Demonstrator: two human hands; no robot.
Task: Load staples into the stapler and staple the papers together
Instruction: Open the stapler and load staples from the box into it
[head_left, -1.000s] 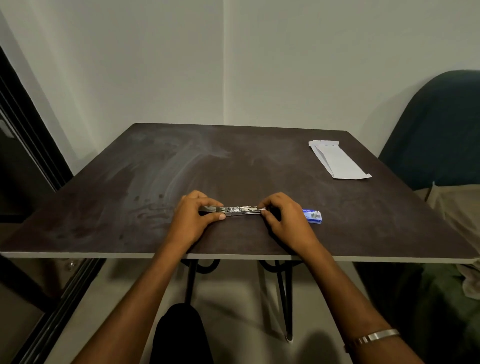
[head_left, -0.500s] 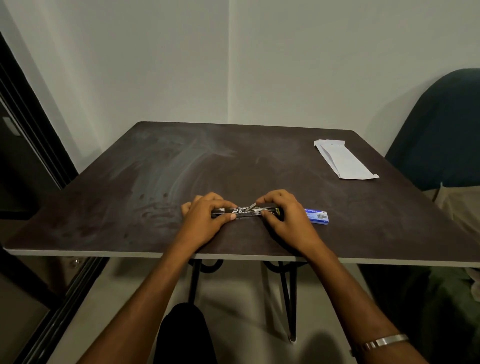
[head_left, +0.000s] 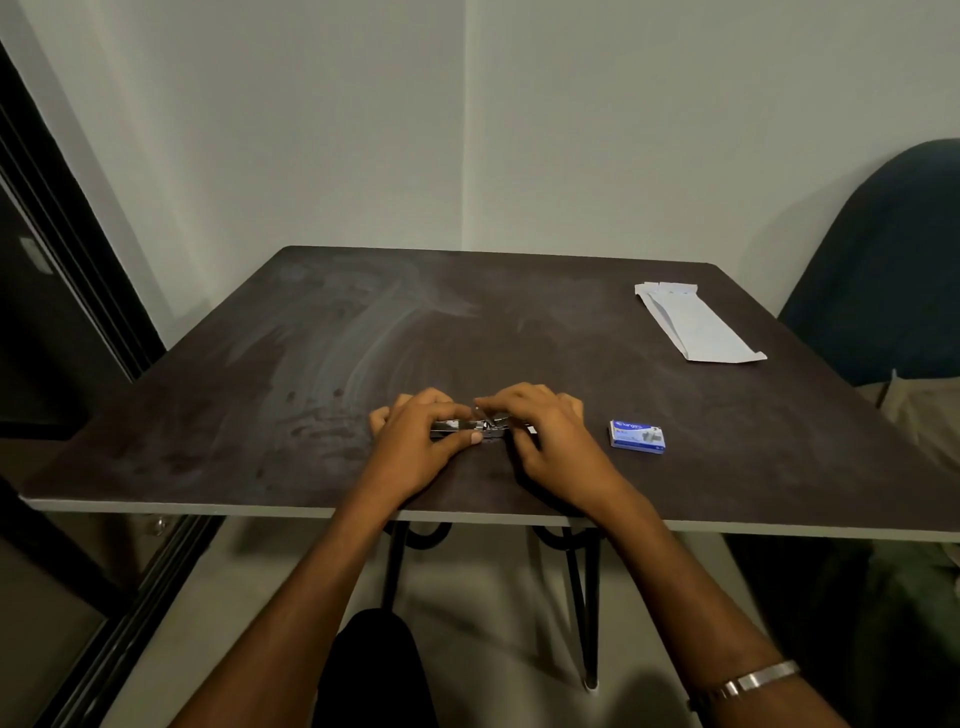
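Observation:
A small metal stapler (head_left: 470, 427) lies flat on the dark table (head_left: 519, 338) near its front edge, its shiny inner parts showing between my hands. My left hand (head_left: 421, 441) grips its left end, thumb along the front side. My right hand (head_left: 545, 431) covers its right end, with fingertips pinched over the middle. A blue staple box (head_left: 637, 436) lies flat to the right of my right hand, apart from it. The folded white papers (head_left: 693, 325) rest at the table's far right.
A dark chair back (head_left: 893, 260) stands past the table's right edge, with cloth (head_left: 919, 415) beside it. A dark door frame (head_left: 62, 249) runs along the left. The table's front edge (head_left: 467, 517) lies just under my wrists.
My right hand has slid left along the stapler, so the blue staple box now lies fully uncovered. My hands are closer together over the stapler's middle.

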